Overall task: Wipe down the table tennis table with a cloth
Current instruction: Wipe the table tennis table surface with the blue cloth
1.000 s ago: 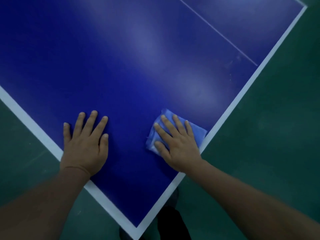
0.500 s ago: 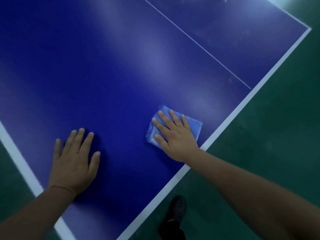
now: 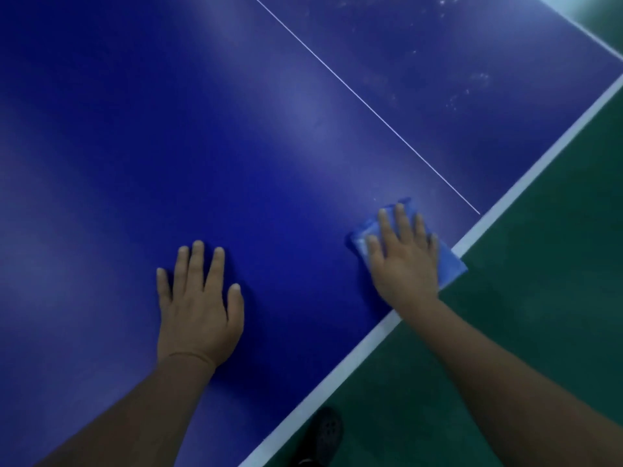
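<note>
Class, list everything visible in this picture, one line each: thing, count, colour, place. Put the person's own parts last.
table tennis table: one, dark blue with white edge line, fills left and centre
centre line: one, thin white, runs from the top to the right edge
pale smudges: several, whitish, upper right of tabletop
cloth: one, blue, folded, at the right edge, partly overhanging
floor: green, right side
shoe: one, dark, bottom
left hand: flat on table
right hand: pressing cloth

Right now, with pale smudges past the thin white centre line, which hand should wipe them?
Right hand: it presses the folded blue cloth nearest the smudges; the left hand lies bare and farther away.
</note>
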`<state>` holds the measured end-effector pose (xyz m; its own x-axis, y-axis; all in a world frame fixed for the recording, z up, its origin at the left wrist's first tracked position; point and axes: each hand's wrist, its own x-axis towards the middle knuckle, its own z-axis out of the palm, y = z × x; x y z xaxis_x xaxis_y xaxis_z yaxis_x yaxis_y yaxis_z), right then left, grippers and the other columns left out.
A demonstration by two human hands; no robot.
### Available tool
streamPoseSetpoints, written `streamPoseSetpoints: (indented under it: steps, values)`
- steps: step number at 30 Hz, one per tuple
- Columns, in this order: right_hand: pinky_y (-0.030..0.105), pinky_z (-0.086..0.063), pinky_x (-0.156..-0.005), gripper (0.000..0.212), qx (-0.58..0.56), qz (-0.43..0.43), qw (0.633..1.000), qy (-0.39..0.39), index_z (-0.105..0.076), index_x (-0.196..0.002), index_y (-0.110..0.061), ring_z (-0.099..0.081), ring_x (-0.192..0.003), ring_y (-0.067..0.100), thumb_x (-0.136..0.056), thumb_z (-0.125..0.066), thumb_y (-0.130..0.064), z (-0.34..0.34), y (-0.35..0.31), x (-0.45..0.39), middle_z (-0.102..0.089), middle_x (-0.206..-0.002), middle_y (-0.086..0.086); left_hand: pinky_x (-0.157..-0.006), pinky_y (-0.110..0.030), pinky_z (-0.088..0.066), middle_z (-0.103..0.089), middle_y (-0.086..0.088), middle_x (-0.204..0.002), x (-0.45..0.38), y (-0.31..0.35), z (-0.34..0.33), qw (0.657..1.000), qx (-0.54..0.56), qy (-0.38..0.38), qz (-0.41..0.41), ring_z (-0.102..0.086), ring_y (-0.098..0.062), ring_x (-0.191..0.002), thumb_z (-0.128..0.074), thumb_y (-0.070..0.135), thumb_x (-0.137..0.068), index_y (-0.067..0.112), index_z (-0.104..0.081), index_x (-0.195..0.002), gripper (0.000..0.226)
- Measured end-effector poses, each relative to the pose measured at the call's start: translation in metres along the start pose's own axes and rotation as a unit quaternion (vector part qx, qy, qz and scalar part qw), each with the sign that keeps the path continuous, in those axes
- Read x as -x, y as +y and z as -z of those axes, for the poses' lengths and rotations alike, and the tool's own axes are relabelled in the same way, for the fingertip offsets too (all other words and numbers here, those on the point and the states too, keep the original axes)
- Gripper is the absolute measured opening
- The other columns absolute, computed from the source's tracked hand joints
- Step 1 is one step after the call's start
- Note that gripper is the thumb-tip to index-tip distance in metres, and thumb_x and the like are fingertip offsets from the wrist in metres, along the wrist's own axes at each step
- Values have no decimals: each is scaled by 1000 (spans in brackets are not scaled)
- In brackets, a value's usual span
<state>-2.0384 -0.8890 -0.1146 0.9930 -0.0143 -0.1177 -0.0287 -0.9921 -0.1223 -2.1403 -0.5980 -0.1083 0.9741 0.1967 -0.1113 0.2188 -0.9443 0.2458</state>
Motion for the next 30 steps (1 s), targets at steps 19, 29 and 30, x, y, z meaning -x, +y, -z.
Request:
streamPoseSetpoints:
  steps: [19,29,30]
  values:
    - [56,-10,-121,60,-9,-168,986,5,-16,-158,-31,-7,-153,29,-102,-16,-52,25,40,-103,-7,-167,-1,-120,-52,3,-26,-19,-159,-7,-1,-1,1000,-27,-3,-7,-14,-34,-150,-26,40,-95,5,-36,-150,66]
    - [59,-12,-119,55,3,323,945,-53,-30,-155,-31,-13,-152,31,-104,-29,-51,-14,-39,46,-19,-165,-1,-120,-53,4,-24,-19,-160,-6,-2,-2,1000,-26,-8,-7,-10,-33,-151,-25,41,-96,5,-36,-150,66]
    - [60,-17,-117,54,10,335,941,-50,-33,-154,-30,-19,-151,33,-103,-31,-49,-8,-20,28,-24,-164,1,-120,-53,3,-23,-19,-160,-6,-2,-2,1000,-25,-8,-7,-10,-33,-151,-24,41,-96,5,-36,-150,66]
